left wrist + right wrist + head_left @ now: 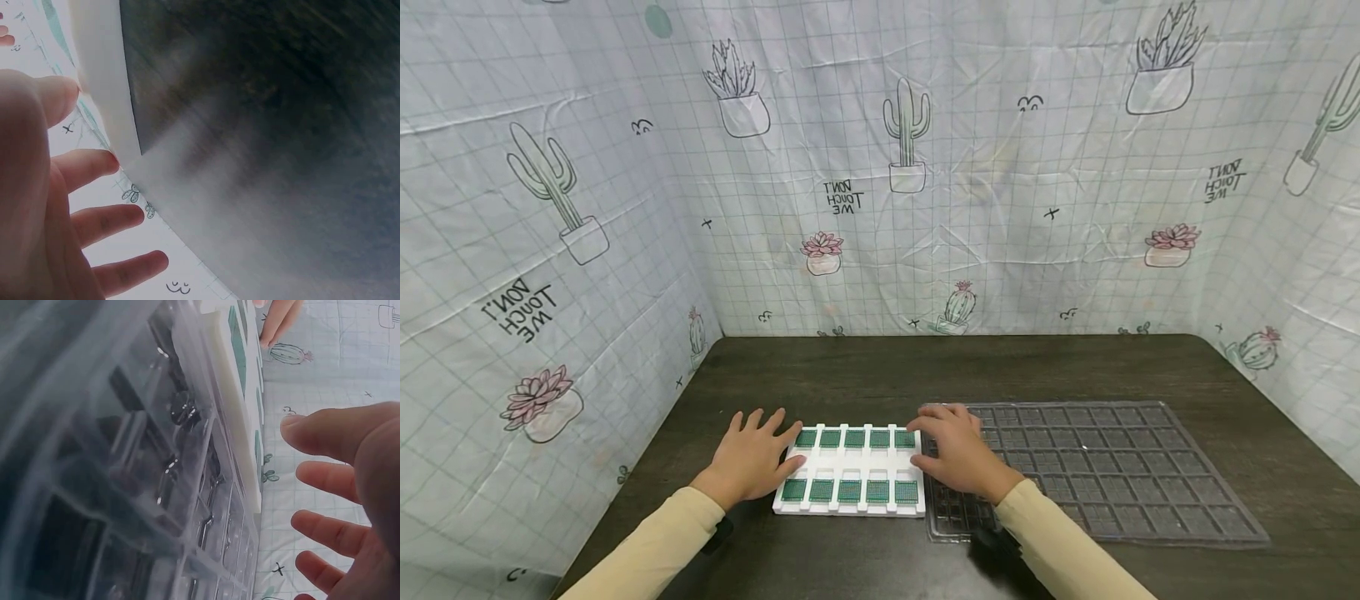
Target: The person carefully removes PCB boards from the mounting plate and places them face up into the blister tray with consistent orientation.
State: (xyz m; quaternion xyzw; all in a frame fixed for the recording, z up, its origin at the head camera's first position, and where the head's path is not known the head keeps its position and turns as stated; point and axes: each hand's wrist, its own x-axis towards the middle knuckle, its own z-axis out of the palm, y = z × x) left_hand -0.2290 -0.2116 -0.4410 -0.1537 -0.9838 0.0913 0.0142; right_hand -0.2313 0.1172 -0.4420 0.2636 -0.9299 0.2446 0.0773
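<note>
can see a white tray (850,460) flat on the dark table (850,554), to the left of the table's middle and well apart from its back edge. can count in this tray ten green square pieces (850,490), five along the far long edge and five along the near long edge, with a bare white strip between both rows.

at the left short edge of the white tray, see the left hand (748,461), wide open, with spread fingers, holding nothing; see its index fingertip at the far left corner. cannot tell surely a light touch from a small gap.

at the right short edge, see the right hand (958,450), also open, with slightly bent fingers, holding nothing. cannot tell here about contact either.

just beside this right short edge, see a clear plastic tray (1112,462), with many compartments in rows, partly under the right hand and extending toward the table's right edge.

on both arms, notice pale yellow sleeves (662,533). along the left, back and right edges of the table, see pale cloth (865,287) with printed grid, potted cactuses and mirrored letters.
</note>
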